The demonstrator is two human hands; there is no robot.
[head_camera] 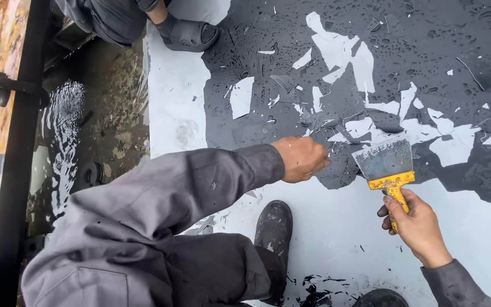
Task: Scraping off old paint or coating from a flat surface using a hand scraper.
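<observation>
- The scraper [389,170] has a wide, dirty metal blade and a yellow handle. The blade lies near the torn edge of the black coating [427,68], just right of the left hand, with its long axis running from the handle at the lower right up to the blade edge at the upper left.
- The right hand [419,227] is closed around the yellow handle from below — a firm grasp, with the fingers wrapped on it.
- The left hand [301,159] is curled at the coating's edge, the fingertips pinched together at a loose flap; whether it really grips the flap I cannot tell.
- The left hand is nearer to the peeled edge — the blade sits just beside it.
- Around them: pale bare floor [336,227], wet black flakes, the person's dark boot [274,227], and another person's sandalled foot [187,33] at the top.
</observation>
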